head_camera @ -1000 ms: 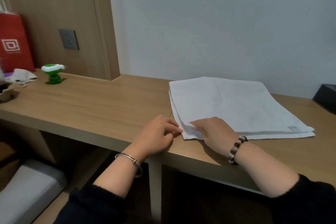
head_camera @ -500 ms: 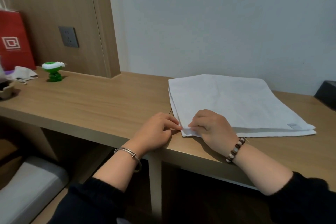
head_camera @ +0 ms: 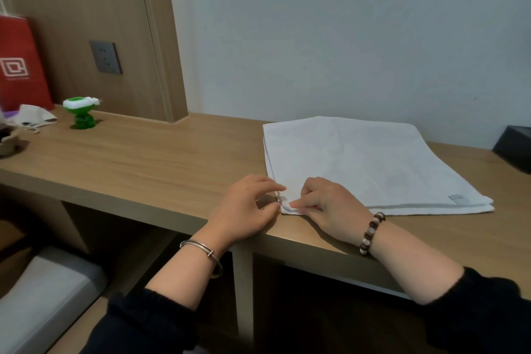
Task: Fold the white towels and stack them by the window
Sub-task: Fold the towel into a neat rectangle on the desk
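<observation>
Head view: the fingers (head_camera: pixel 304 203) of the right hand (head_camera: pixel 333 210) are curled close together and pinch the near corner of the white towel (head_camera: pixel 373 164), low on the desk (head_camera: pixel 143 158). Just beside them, the left hand (head_camera: pixel 244 210) has its thumb and forefinger a little apart, with the tips at the edge of the same corner. Whether they really hold the cloth cannot be told.

Beyond the fingers the towel lies flat on the desk and reaches away to the wall. At its near edge two layers show, one on the other, and a small label (head_camera: pixel 457 199) sits at the corner far to the right of the fingers. So one fold, at least, seems done on this towel. It looks rather large for a finished piece, so probably another fold is left.

No other towel, no stack and no window are in view — the stacking part seems not begun.

Well apart to the left of the hands stand a green object (head_camera: pixel 81 112) and a red paper bag (head_camera: pixel 20 66). A black box (head_camera: pixel 514 149) shows past the towel's right side.
</observation>
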A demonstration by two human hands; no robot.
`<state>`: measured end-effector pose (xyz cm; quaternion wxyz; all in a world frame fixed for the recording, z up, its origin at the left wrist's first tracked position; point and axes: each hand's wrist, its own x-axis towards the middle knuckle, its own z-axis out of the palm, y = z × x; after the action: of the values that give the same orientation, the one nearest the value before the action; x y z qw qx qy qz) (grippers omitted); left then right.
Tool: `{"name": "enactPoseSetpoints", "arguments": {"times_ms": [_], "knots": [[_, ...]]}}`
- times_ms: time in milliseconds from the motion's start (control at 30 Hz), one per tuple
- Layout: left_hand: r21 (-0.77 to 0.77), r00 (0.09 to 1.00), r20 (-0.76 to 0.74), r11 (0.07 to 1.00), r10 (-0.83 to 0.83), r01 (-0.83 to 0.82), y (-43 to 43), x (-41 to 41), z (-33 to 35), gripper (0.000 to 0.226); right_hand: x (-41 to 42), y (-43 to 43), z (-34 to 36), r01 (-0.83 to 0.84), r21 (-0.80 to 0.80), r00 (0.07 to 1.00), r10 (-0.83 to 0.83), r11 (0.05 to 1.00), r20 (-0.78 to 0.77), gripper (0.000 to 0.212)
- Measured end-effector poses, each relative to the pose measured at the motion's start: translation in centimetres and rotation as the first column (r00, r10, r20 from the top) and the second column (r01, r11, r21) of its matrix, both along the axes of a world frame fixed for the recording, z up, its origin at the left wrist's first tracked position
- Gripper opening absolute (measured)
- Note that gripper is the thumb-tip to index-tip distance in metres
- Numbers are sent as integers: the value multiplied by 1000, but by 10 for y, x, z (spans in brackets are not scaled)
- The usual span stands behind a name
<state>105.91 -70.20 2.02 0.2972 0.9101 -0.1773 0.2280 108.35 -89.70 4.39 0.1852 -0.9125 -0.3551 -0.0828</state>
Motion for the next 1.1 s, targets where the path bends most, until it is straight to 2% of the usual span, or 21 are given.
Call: {"name": "enactPoseSetpoints", "arguments": {"times_ms": [133, 267, 367, 433, 500, 533, 600, 667, 800, 867, 1000, 1100], "knots": [[67, 999, 14, 997, -44, 43, -2, -1, 0, 18, 0, -1, 4, 48, -4, 999, -48, 999, -24, 24], [144, 999, 11, 989, -40, 38, -5, -4, 4, 22, -2, -10, 9, 100, 67, 993, -96, 993, -66, 15], [176, 999, 4, 984, -37, 36, -7, -4, 8, 20, 1, -24, 14, 175, 3, 981, -175, 984, -86, 11], [164, 1000, -10, 986, -17, 19, -8, -4, 8, 18, 3, -30, 18, 243, -6, 968, -243, 970, -61, 10], [163, 1000, -20, 987, -1, 4, -9, -5, 9, 14, 1, -30, 19, 278, 73, 959, -280, 958, 31, 12], [160, 1000, -20, 987, 0, 3, -10, -5, 9, 13, -1, -29, 18, 271, 95, 956, -280, 958, 91, 12], [159, 1000, -18, 987, -4, 6, -11, -5, 9, 14, -5, -28, 11, 217, 28, 967, -219, 976, 131, 13], [169, 1000, -14, 985, -12, 15, -11, -5, 8, 14, -6, -31, 5, 164, -41, 985, -162, 986, 58, 11], [187, 998, 10, 981, -59, 56, -9, -5, 8, 11, -6, -38, 2, 140, 0, 990, -140, 990, 25, 9], [271, 994, 45, 959, -95, 79, -7, -3, 10, 14, -6, -40, 2, 140, 2, 990, -140, 990, 33, 11], [551, 959, 226, 834, -172, 20, -2, 0, 20, 25, -3, -60, 6, 235, 31, 972, -235, 972, -4, 13], [633, 949, 243, 774, -201, 2, -6, 4, 27, 26, -3, -71, 6, 245, 52, 970, -244, 968, -18, 13]]}}
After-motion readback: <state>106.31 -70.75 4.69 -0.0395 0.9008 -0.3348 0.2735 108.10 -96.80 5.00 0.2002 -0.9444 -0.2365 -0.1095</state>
